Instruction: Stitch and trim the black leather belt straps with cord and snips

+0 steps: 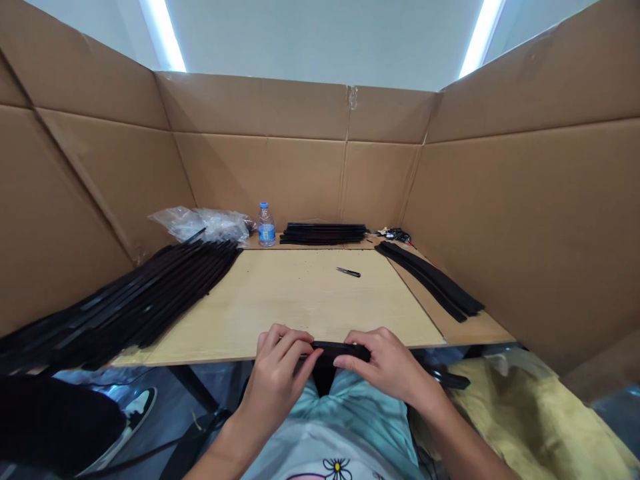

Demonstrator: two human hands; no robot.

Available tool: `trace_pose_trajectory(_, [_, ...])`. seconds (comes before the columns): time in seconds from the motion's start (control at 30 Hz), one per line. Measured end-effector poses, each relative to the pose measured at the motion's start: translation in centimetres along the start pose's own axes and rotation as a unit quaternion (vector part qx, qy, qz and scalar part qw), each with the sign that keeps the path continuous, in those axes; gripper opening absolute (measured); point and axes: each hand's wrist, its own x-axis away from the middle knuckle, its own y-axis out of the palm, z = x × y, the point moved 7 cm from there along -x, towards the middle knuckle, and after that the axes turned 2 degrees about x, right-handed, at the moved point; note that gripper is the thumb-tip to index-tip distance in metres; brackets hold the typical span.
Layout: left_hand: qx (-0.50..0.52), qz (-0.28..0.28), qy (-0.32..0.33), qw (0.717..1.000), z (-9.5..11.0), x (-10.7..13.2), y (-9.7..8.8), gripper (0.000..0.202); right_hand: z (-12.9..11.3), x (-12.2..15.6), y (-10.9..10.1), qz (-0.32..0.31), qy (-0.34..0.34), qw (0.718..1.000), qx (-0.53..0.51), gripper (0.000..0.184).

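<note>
Back of the table: a plastic water bottle (267, 227) beside a crumpled clear plastic bag (200, 223); a flat stack of black strips (323, 233) just right of the bottle; a cardboard screen (300, 173) walls three sides.
Left of the table: a long pile of black strips (150, 300) lies angled across the corner.
Right of the table: a loose bundle of black strips (430, 280).
On the table: a small folding knife (348, 272) lies on the light wooden tabletop (300, 300), well ahead of the hands.
Lap: a yellow cloth (525, 420) lies to the right.
Held strip: the black strip (340, 351) looks flexible, its middle sagging in a loop; it sits at the table's near edge, partly over the lap.
Left hand: the left hand (280, 373) pinches the strip's left part between fingers and thumb.
Right hand: the right hand (385, 363) grips its right part the same way.
</note>
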Motion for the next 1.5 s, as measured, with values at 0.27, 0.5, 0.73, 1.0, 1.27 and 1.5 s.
trace_pose_trajectory(0.27, [0.002, 0.000, -0.008, 1.000, -0.1, 0.0, 0.1, 0.010, 0.2, 0.0, 0.3, -0.006, 0.008, 1.000, 0.010, 0.044])
trace_pose_trajectory(0.5, [-0.002, -0.004, -0.004, 1.000, 0.1, 0.0, -0.1, 0.009, 0.0, 0.2, 0.4, 0.009, -0.021, 0.999, 0.025, 0.039])
trace_pose_trajectory(0.73, [0.002, -0.006, -0.005, 1.000, 0.2, 0.1, -0.2, 0.011, 0.0, 0.2, 0.3, 0.016, -0.018, 0.999, 0.031, 0.039])
trace_pose_trajectory(1.0, [0.026, -0.032, 0.001, 0.999, -0.1, -0.3, -0.4, 0.008, 0.4, 0.2, 0.3, 0.032, -0.030, 0.996, 0.073, 0.039])
trace_pose_trajectory(1.27, [0.184, -0.105, -0.107, 0.971, -4.6, -1.0, -2.5, 0.014, 0.8, 0.3, -0.6, 0.055, -0.093, 0.983, 0.150, 0.049])
trace_pose_trajectory(1.5, [0.276, 0.092, -0.310, 0.905, -12.2, 0.8, -3.4, 0.008, -0.6, 0.9, -0.7, 0.104, -0.190, 0.967, 0.134, 0.048])
